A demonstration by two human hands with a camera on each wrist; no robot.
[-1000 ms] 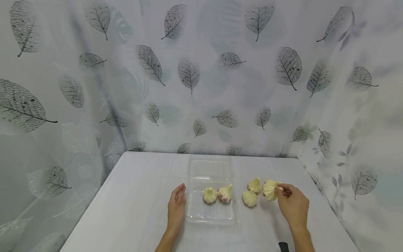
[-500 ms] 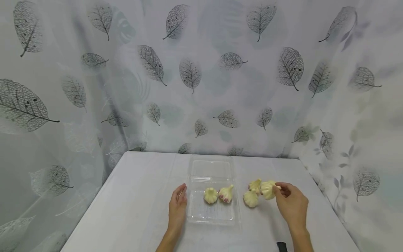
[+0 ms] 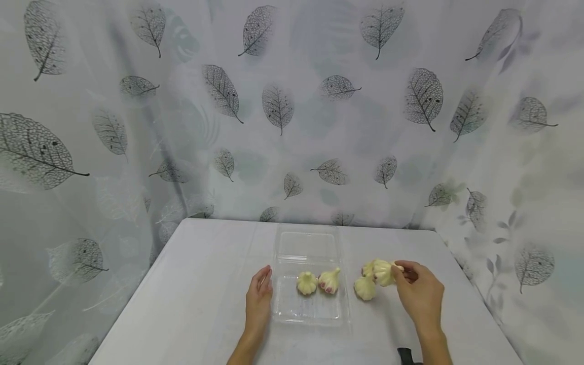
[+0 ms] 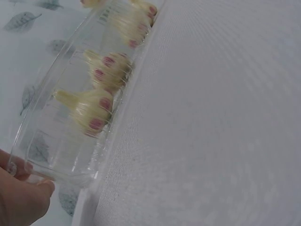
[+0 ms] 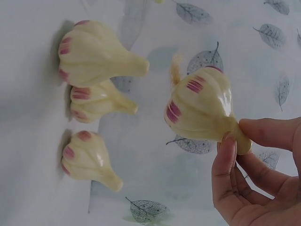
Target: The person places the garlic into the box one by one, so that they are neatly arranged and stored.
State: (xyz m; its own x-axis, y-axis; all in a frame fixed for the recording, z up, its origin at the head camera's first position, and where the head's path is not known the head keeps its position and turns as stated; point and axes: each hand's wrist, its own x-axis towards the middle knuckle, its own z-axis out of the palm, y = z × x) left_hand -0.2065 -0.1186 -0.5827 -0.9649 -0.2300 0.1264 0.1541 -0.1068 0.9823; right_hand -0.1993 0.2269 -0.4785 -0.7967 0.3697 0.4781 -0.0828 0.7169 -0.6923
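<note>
A garlic bulb [image 3: 382, 274] is pinched by its neck between the thumb and fingers of my right hand [image 3: 422, 299]. In the right wrist view this held bulb [image 5: 200, 103] is off the table, with three more bulbs [image 5: 96, 54] standing to its left. The head view shows two of those, one front bulb [image 3: 365, 288] and one partly covered behind. My left hand [image 3: 259, 304] is at the left side of a clear plastic container [image 3: 310, 321]; in the left wrist view its thumb and fingers [image 4: 44, 188] grip the rim. Two bulbs [image 3: 306, 283] sit inside the container.
The container's clear lid [image 3: 307, 246] lies folded back behind its base. A black object [image 3: 405, 356], cut off by the frame, lies near the right forearm. White covering spreads over the table [image 3: 191, 284]. Leaf-printed curtains [image 3: 292, 116] surround the back and sides.
My right hand has moved slightly left with the garlic bulb, which now overlaps the bulb behind it in the head view. The left hand stays by the container.
</note>
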